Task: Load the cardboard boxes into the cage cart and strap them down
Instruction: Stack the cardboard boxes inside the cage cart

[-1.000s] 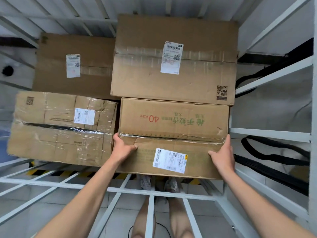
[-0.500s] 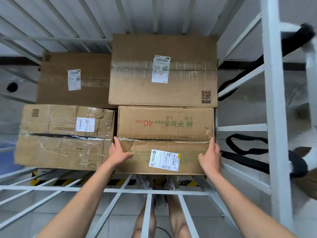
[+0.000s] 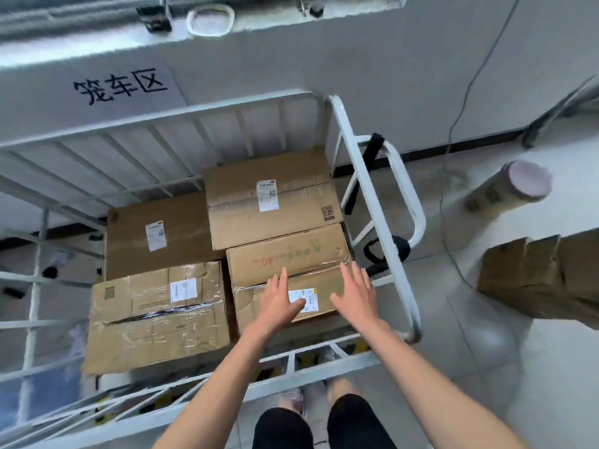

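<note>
Several cardboard boxes lie inside the white cage cart [image 3: 372, 196]. The near right box [image 3: 285, 257] has green and red print and a white label. My left hand [image 3: 280, 301] hovers over its top with fingers spread, thumb over the label. Beside it, my right hand [image 3: 355, 291] is above the box's right edge, fingers straight, holding nothing. A taped box [image 3: 155, 315] fills the near left. Behind stand a dark brown box [image 3: 155, 231] and a taller box [image 3: 272, 196]. Black straps [image 3: 369, 157] hang on the cart's right side.
Another cardboard box [image 3: 544, 277] sits on the floor at the right, with a cylindrical tube [image 3: 505, 189] behind it. A cable [image 3: 453, 124] runs down the wall. The cart's near rail [image 3: 291, 367] crosses in front of my legs.
Both hands have let go of the near right box's sides and lifted above its top. The view has pulled back and up, showing the whole cart and the floor at the right.
</note>
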`<state>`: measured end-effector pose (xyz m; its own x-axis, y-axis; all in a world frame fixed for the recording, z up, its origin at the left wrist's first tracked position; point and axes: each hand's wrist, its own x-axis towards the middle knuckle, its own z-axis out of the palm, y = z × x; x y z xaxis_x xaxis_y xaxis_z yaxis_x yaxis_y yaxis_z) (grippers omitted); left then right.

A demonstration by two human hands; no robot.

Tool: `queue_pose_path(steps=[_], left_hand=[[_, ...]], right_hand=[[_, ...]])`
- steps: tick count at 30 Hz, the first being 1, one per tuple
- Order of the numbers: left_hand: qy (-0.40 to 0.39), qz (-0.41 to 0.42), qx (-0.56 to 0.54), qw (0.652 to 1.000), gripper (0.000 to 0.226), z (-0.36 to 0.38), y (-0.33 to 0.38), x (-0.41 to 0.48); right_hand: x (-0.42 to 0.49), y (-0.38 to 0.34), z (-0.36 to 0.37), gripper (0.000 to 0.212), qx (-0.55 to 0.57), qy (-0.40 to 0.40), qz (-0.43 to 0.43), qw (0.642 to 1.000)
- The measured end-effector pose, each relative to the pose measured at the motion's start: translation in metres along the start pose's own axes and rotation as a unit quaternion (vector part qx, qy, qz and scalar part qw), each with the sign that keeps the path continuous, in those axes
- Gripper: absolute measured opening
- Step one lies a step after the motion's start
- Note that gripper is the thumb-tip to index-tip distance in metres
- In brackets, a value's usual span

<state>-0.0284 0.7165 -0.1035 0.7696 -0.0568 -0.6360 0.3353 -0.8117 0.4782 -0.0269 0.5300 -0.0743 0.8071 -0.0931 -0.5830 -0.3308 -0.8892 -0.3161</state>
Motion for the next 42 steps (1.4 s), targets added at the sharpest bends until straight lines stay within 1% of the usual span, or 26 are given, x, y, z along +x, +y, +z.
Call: queue_pose_path(steps=[3, 6, 11, 14, 17, 20, 22, 26, 29, 36, 39, 42], left_hand=[[0.001, 0.076, 0.066, 0.995, 0.090, -0.005, 0.042, -0.023], [0.000, 0.139, 0.115, 0.984, 0.088, 0.001, 0.085, -0.037], [-0.017, 0.240, 0.161, 0.957, 0.081, 0.036, 0.176, -0.064], [-0.048, 0.292, 0.218, 0.930, 0.083, 0.080, 0.236, -0.082], [-0.089, 0.354, 0.273, 0.890, 0.083, 0.143, 0.304, -0.110], [-0.118, 0.402, 0.306, 0.855, 0.079, 0.203, 0.373, -0.139], [-0.123, 0.426, 0.310, 0.841, 0.077, 0.245, 0.421, -0.154], [-0.126, 0.458, 0.305, 0.825, 0.076, 0.317, 0.503, -0.173], [-0.126, 0.472, 0.297, 0.821, 0.075, 0.359, 0.550, -0.180], [-0.148, 0.456, 0.285, 0.830, 0.074, 0.430, 0.626, -0.170], [-0.154, 0.436, 0.274, 0.843, 0.076, 0.455, 0.655, -0.144], [-0.153, 0.405, 0.248, 0.867, 0.080, 0.481, 0.686, -0.106]], right_hand=[[-0.033, 0.014, -0.028, 0.082, -0.005, 0.057, 0.005, 0.998], [-0.061, 0.045, -0.051, 0.078, 0.000, 0.095, 0.023, 0.995], [-0.109, 0.124, -0.082, 0.079, 0.044, 0.137, 0.103, 0.984], [-0.144, 0.183, -0.093, 0.080, 0.073, 0.167, 0.165, 0.969], [-0.184, 0.256, -0.102, 0.080, 0.097, 0.184, 0.229, 0.951], [-0.215, 0.332, -0.119, 0.080, 0.123, 0.206, 0.265, 0.934], [-0.231, 0.384, -0.134, 0.080, 0.137, 0.229, 0.283, 0.921], [-0.253, 0.476, -0.167, 0.080, 0.161, 0.268, 0.302, 0.900], [-0.266, 0.531, -0.189, 0.077, 0.180, 0.284, 0.311, 0.889], [-0.267, 0.627, -0.235, 0.074, 0.227, 0.291, 0.313, 0.875], [-0.249, 0.666, -0.251, 0.073, 0.243, 0.284, 0.312, 0.874], [-0.218, 0.708, -0.271, 0.074, 0.245, 0.263, 0.300, 0.884]])
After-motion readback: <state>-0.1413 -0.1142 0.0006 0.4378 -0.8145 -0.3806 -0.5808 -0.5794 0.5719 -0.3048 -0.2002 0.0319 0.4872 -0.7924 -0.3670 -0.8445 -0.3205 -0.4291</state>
